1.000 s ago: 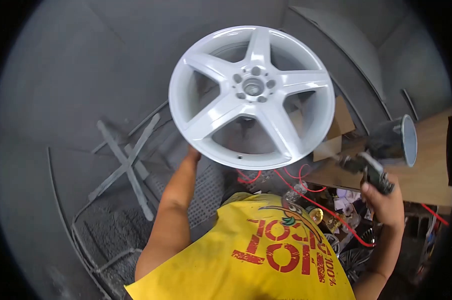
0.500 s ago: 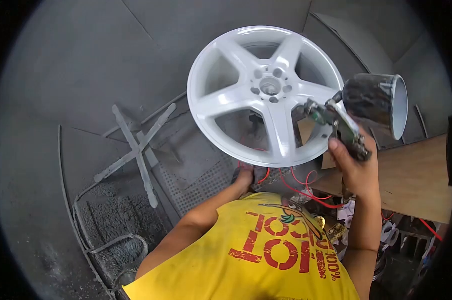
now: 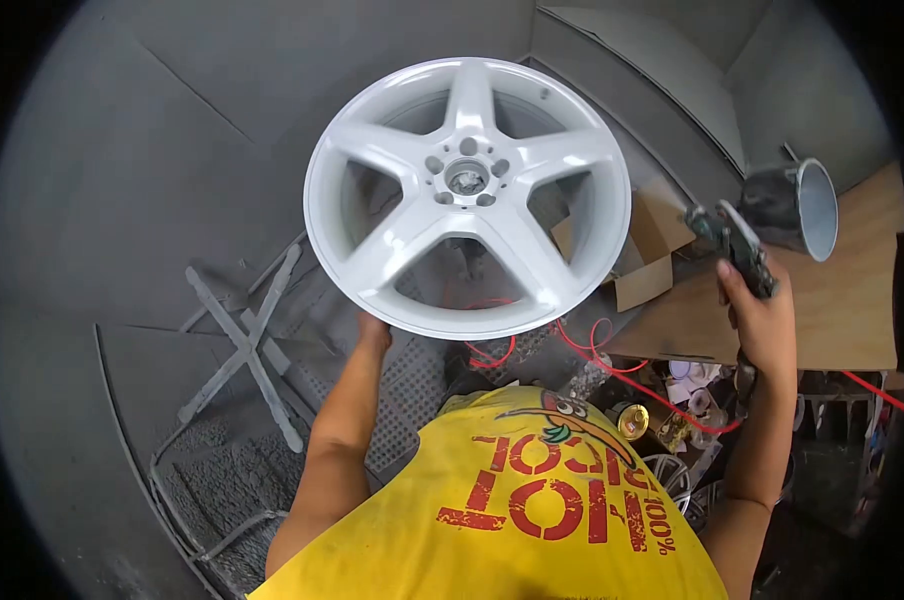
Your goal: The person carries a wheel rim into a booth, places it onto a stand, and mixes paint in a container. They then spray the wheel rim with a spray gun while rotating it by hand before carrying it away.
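A glossy white five-spoke wheel rim (image 3: 497, 225) faces me at the centre top. To its right, my right hand (image 3: 757, 310) is wrapped round the handle of a spray gun (image 3: 734, 245). The gun's dark, paint-marked cup (image 3: 772, 205) tilts to the right, its round end toward the wall. The gun's nozzle side points left toward the rim, with a gap between them. My left hand (image 3: 375, 325) is at the lower left edge of the rim, its fingers hidden behind it; whether it grips anything does not show.
A grey cross-shaped stand (image 3: 250, 348) is at the left, above a rough grey mat (image 3: 222, 440). An open cardboard box (image 3: 647, 270) and a wooden board (image 3: 832, 310) lie right of the rim. A red hose (image 3: 622, 375) loops below, near cans and clutter.
The rim has turned and now appears further left. My right hand and the spray gun have moved right, away from it. My left hand has moved left, and more of the box shows.
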`<move>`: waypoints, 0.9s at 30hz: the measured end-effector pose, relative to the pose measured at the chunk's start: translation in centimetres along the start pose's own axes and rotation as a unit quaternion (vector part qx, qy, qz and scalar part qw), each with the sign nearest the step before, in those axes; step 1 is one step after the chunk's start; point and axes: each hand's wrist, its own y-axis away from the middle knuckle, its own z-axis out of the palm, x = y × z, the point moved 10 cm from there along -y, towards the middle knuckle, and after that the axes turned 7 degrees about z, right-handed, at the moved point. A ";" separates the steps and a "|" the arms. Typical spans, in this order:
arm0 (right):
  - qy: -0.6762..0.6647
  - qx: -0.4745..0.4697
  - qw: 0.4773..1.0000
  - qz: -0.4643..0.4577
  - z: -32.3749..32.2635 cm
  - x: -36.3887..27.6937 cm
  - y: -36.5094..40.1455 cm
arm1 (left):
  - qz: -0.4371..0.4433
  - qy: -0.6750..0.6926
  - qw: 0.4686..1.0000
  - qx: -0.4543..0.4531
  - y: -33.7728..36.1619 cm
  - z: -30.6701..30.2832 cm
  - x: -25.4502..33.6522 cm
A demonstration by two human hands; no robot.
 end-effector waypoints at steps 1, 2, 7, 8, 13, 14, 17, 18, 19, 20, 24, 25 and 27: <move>0.013 -0.005 1.000 0.024 -0.4 1.0 0.7 | 0.029 0.019 0.999 0.003 1.4 1.0 -1.4; 0.012 -0.022 0.998 0.066 -0.4 2.0 1.6 | 0.059 0.037 0.998 0.008 3.4 2.8 -3.4; -0.022 -0.111 0.987 0.113 2.0 3.7 5.7 | -0.128 0.105 0.986 -0.018 11.9 8.7 -16.5; -0.031 -0.162 0.975 0.148 2.9 3.9 6.5 | -0.202 0.064 0.976 -0.050 14.1 9.9 -18.5; -0.147 -0.290 0.932 0.158 7.0 0.8 9.2 | -0.238 0.046 0.966 -0.088 18.1 15.2 -12.3; -0.143 -0.286 0.940 0.122 7.1 0.4 9.1 | -0.222 0.074 0.968 -0.089 17.8 15.2 -11.9; -0.127 -0.230 0.964 0.030 6.0 -0.9 8.7 | -0.213 0.107 0.966 -0.099 15.7 13.6 -15.0; -0.143 -0.186 0.972 0.026 5.3 -0.9 8.6 | -0.215 0.110 0.965 -0.103 15.0 13.1 -16.1; -0.158 -0.142 0.977 0.022 4.5 -0.8 8.5 | -0.212 0.109 0.966 -0.098 14.9 13.0 -15.9; -0.132 -0.125 0.983 0.026 3.8 -0.7 8.0 | -0.208 0.108 0.968 -0.093 14.9 12.6 -15.6; -0.086 -0.038 0.995 0.023 0.4 0.3 6.4 | -0.211 0.111 0.968 -0.074 14.9 12.0 -14.6; -0.088 -0.035 0.994 0.046 -0.2 1.1 6.4 | -0.212 0.106 0.968 -0.078 15.1 12.1 -14.1; -0.107 -0.088 0.989 0.054 0.0 1.6 7.2 | -0.213 0.097 0.968 -0.086 15.8 12.3 -12.9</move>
